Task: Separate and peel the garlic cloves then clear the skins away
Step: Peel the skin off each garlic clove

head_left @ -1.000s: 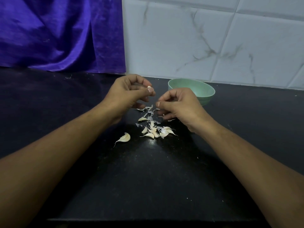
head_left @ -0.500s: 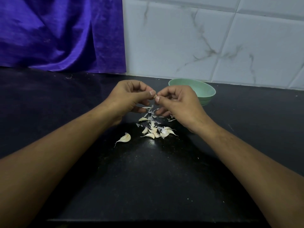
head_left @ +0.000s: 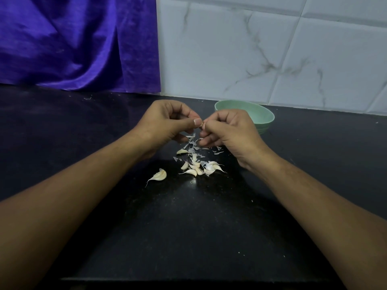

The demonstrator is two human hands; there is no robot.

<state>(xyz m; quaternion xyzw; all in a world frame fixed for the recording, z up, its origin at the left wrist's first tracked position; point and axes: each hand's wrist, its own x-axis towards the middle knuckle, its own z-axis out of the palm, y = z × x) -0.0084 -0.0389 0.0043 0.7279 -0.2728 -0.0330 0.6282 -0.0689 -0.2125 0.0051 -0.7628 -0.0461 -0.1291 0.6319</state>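
My left hand (head_left: pixel 167 124) and my right hand (head_left: pixel 228 130) meet fingertip to fingertip above the black counter (head_left: pixel 188 227). Between them they pinch a small garlic clove (head_left: pixel 201 124), mostly hidden by the fingers. Below the hands lie thin torn skins (head_left: pixel 193 144). A cluster of several cloves (head_left: pixel 199 167) sits just nearer to me. One larger clove with a thin tail (head_left: pixel 159 175) lies apart to the left of the cluster.
A pale green bowl (head_left: pixel 263 118) stands behind my right hand, near the marbled tile wall (head_left: pixel 272 49). A purple cloth (head_left: pixel 73 42) hangs at the back left. The counter's front edge (head_left: pixel 188 279) runs close to me.
My right hand rose from the counter and came to my left hand; both now pinch the clove that the left hand held alone before.
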